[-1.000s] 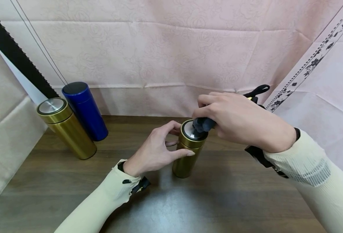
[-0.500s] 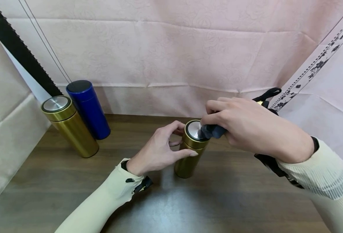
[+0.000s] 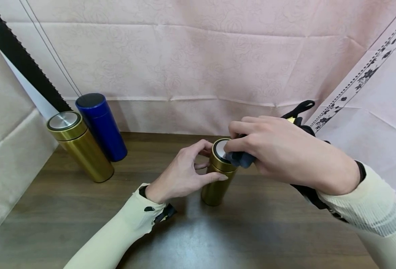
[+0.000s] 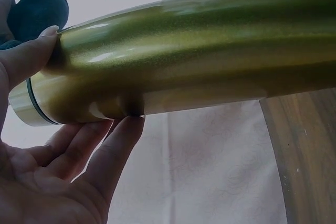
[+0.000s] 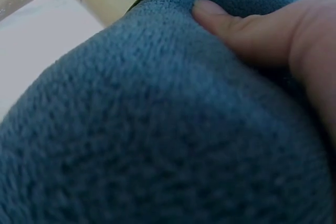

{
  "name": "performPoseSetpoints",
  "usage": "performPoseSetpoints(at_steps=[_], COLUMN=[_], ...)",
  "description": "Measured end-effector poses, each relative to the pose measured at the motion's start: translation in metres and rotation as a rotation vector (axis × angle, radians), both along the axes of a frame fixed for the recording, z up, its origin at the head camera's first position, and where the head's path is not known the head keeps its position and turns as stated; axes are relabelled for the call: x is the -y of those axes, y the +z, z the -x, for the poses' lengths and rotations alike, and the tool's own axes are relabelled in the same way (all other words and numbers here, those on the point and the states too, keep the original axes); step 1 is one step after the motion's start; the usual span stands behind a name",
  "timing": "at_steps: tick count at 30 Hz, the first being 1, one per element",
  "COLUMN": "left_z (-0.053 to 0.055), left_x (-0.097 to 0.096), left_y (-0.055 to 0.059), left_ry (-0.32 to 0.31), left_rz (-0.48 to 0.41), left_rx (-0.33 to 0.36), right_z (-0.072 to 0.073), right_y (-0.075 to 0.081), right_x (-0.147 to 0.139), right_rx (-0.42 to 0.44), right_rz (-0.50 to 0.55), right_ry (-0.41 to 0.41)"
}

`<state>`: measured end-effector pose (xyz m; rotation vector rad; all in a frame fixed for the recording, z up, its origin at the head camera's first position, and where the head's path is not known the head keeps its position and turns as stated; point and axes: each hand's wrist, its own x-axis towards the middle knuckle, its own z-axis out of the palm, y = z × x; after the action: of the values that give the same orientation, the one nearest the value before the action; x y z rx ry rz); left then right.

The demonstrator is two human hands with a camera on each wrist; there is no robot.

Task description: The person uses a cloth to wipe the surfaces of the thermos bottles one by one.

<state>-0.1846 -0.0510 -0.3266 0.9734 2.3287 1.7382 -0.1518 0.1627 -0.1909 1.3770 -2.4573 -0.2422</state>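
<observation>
A gold thermos bottle (image 3: 220, 183) stands upright on the wooden table, its lid silver on top with a dark ring. My left hand (image 3: 181, 175) grips it near the lid seam; in the left wrist view its thumb and fingers (image 4: 118, 145) lie on opposite sides of the bottle. With my right hand (image 3: 278, 149) I pinch a bunched blue-grey cloth (image 3: 243, 160) against the right edge of the lid. Fuzzy pile shows on the cloth (image 5: 142, 108) in the right wrist view, where it touches the gold rim and my thumb presses on it. Part of the lid is hidden.
Another gold thermos (image 3: 83, 149) and a blue thermos (image 3: 101, 127) with a dark top stand close together at the back left. Pale patterned fabric (image 3: 184, 67) hangs behind the wooden table (image 3: 191, 239). A black strap loop (image 3: 302, 108) shows behind my right hand.
My right hand and the cloth moved right across the lid, then back a little left and nearer. The left hand keeps its grip on the bottle. The whole view shifted slightly.
</observation>
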Motion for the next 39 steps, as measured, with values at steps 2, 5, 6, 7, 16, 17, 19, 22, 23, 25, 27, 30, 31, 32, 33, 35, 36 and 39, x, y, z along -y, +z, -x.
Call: performPoseSetpoints(at_steps=[2,5,6,7,16,17,19,22,23,25,27,30,31,32,33,35,36,39], left_z=[0.000,0.000,0.000,0.000,0.001,0.001,0.001,0.000,0.000,0.000,0.000,0.000,0.000,0.000,0.000,0.001,0.001,0.001], left_x=[0.000,0.001,0.001,0.001,0.000,0.000,0.001,0.001,0.001,0.002,0.002,0.002,0.002,0.002,0.002,0.002,0.002,0.002], left_y=[0.000,0.000,0.000,0.000,0.001,0.001,0.001,0.001,0.001,0.001,0.001,0.001,0.001,0.001,0.000,0.000,0.000,-0.001], left_ry=[-0.003,-0.011,-0.012,-0.012,-0.010,-0.011,-0.011,-0.011,-0.011,-0.010,-0.010,-0.008,-0.004,-0.002,0.000,0.005,0.005,0.003], left_rz=[-0.001,-0.004,-0.003,-0.001,0.013,0.015,0.017,0.019,0.021,0.023,0.024,0.025,0.029,0.030,0.032,0.037,0.038,0.038], left_rx=[-0.002,-0.003,-0.004,-0.004,-0.006,-0.008,-0.006,0.001,0.003,0.006,0.003,-0.003,-0.008,-0.012,-0.015,-0.019,-0.021,-0.017], right_z=[0.000,0.001,0.001,0.002,0.010,0.011,0.013,0.015,0.015,0.016,0.016,0.017,0.017,0.017,0.017,0.016,0.016,0.015], right_y=[-0.001,-0.002,-0.001,-0.001,0.000,0.000,0.000,0.001,0.001,0.001,0.001,0.002,0.002,0.002,0.002,0.002,0.002,0.002], right_x=[0.004,0.011,0.013,0.015,0.024,0.025,0.025,0.025,0.025,0.024,0.023,0.020,0.019,0.019,0.018,0.016,0.014,0.011], right_rx=[-0.015,-0.025,-0.027,-0.026,-0.044,-0.051,-0.063,-0.066,-0.063,-0.052,-0.041,-0.032,-0.031,-0.029,-0.029,-0.028,-0.029,-0.028], right_rz=[0.004,0.000,-0.004,-0.007,-0.016,-0.016,-0.013,-0.007,-0.007,-0.007,-0.006,-0.006,-0.006,-0.007,-0.009,-0.012,-0.012,-0.014], right_ry=[0.011,0.017,0.016,0.012,-0.019,-0.023,-0.033,-0.052,-0.061,-0.079,-0.095,-0.113,-0.120,-0.128,-0.135,-0.150,-0.156,-0.162])
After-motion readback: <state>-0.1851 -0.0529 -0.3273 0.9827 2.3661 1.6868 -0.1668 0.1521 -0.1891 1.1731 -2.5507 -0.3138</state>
